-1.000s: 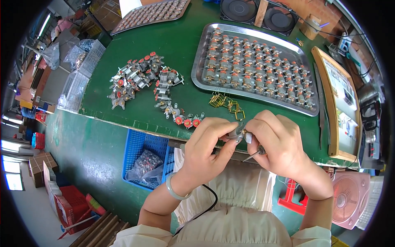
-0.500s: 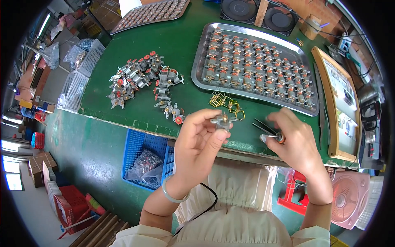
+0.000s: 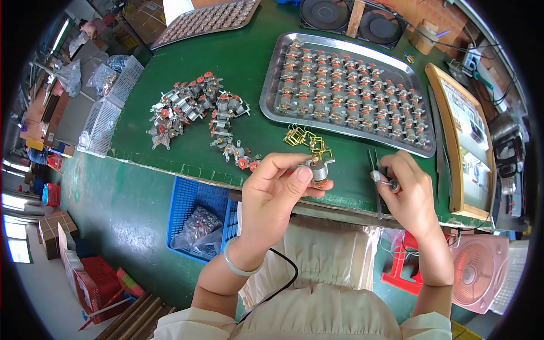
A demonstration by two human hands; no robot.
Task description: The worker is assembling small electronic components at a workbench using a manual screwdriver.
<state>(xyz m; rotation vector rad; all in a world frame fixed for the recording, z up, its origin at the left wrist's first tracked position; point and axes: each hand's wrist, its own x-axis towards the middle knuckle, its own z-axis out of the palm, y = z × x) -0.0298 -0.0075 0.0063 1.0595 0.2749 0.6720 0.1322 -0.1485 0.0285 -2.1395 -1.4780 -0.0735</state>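
Observation:
Between the thumb and fingers of my left hand (image 3: 275,192) sits a small silver metal component (image 3: 320,168), cylindrical with side lugs and an orange-red part underneath. My right hand (image 3: 409,192) is closed around dark tweezers (image 3: 372,161), whose tips point away from me. A small round object (image 3: 395,185) also shows at its fingers; its kind is unclear. Just beyond my left hand lie several yellow wire frames (image 3: 306,137) on the green table. Further off, a metal tray (image 3: 272,107) bears rows of similar components. To the left, more components (image 3: 178,107) lie in a loose heap.
A second filled tray (image 3: 207,22) stands at the far left. Black round-fronted units (image 3: 326,14) are at the back. A wooden-framed board (image 3: 447,124) borders the right side. Below the table's front edge is a blue crate (image 3: 181,209); a pink fan (image 3: 479,272) stands lower right.
My left hand has turned the component, so its cylinder side and orange-red underside now show. My right hand has moved slightly right, and the tweezers have swung to point more straight away from me.

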